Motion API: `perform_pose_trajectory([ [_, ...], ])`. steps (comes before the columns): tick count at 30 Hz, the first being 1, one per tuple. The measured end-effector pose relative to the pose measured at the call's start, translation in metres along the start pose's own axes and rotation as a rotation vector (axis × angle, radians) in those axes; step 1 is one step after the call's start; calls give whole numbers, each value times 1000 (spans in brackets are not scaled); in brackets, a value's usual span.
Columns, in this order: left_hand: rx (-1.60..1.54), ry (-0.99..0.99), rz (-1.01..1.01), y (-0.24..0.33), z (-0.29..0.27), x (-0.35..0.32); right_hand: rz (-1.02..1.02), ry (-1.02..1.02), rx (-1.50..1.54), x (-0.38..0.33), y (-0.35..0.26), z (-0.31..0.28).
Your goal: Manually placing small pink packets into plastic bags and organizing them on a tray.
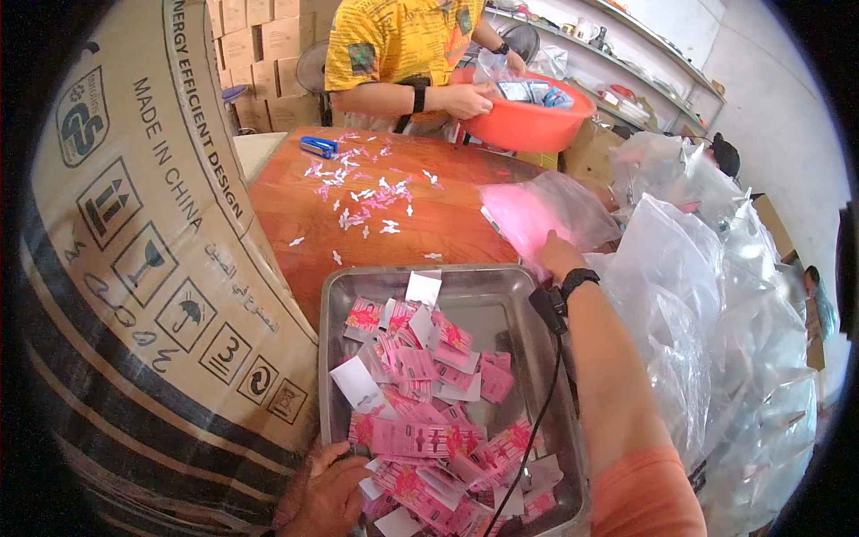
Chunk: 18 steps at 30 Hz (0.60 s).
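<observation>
A metal tray point(333, 345) in front of me holds a loose heap of pink printed cards point(416, 438), some showing white backs. My left hand point(327, 497) lies at the tray's near left rim, its slightly bent fingers apart and reaching over the edge to the cards. Beyond the tray's far right corner, my right hand point(559, 255) is closed on a clear plastic bag point(573, 201) with something pink inside. The pink contents look smeared, and my fingertips are partly hidden against them. A black band with a small box and cable is on my right wrist.
Small pink and white paper scraps point(376, 201) and a blue stapler point(318, 147) lie on the wooden table point(286, 192). A large carton point(170, 268) stands close on the left. Clear plastic bags point(671, 286) crowd the right. Opposite, a person holds a red basin point(528, 130).
</observation>
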State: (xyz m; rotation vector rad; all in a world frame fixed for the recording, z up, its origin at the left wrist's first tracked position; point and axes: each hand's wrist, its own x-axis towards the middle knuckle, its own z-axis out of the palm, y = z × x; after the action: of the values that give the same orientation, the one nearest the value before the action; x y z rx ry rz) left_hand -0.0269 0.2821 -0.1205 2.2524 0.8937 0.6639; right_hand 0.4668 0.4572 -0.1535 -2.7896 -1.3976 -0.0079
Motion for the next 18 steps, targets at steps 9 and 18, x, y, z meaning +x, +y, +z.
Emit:
perform_pose_trajectory([
  [9, 39, -26, -7, -2, 2, -2, -118, 133, -27, 2, 3, 15],
  [18, 1, -29, 8, 6, -2, 2, -256, 315, 536, -23, -13, -8],
])
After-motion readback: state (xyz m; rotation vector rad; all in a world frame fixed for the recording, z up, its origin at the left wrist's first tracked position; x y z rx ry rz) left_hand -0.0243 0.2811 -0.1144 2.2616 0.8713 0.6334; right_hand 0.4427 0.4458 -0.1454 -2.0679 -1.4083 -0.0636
